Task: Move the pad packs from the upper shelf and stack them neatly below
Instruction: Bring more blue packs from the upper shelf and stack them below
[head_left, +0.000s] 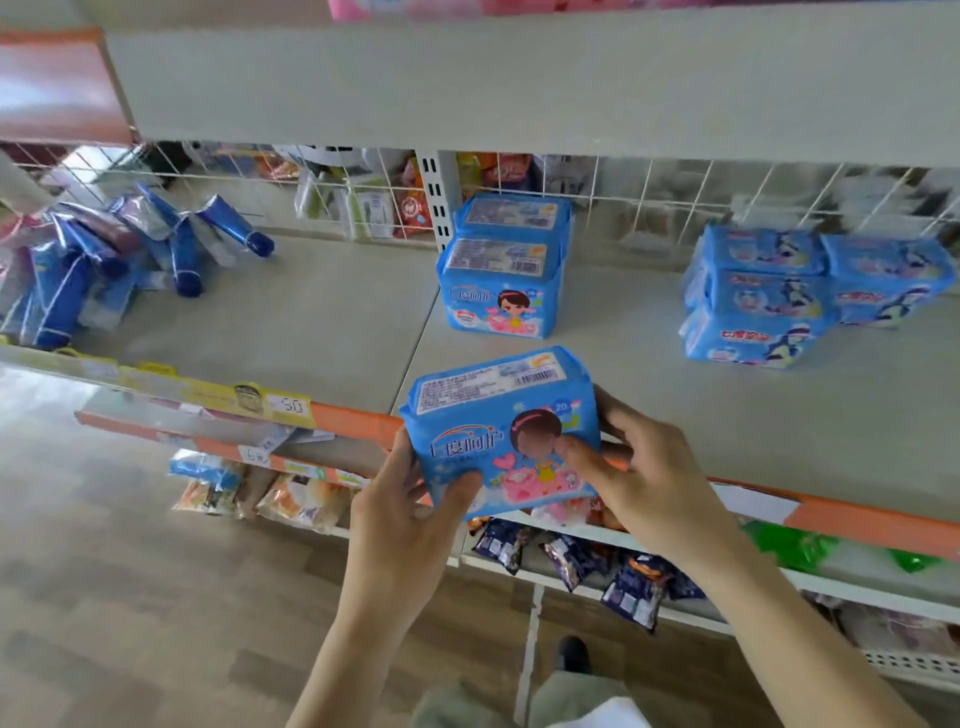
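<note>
Both hands grip one pad pack (501, 431) just in front of the shelf (322, 312) edge: left hand (410, 514) curled round its lower-left corner, right hand (639, 478) round its right side with the thumb on the front face. Pack is bright blue soft plastic, cartoon girl with pink hearts on the front, white label and barcode on the top face, tilted slightly. On the shelf behind it two matching packs (504, 265) stand one behind the other, with a stack of blue packs (810, 291) to their right.
</note>
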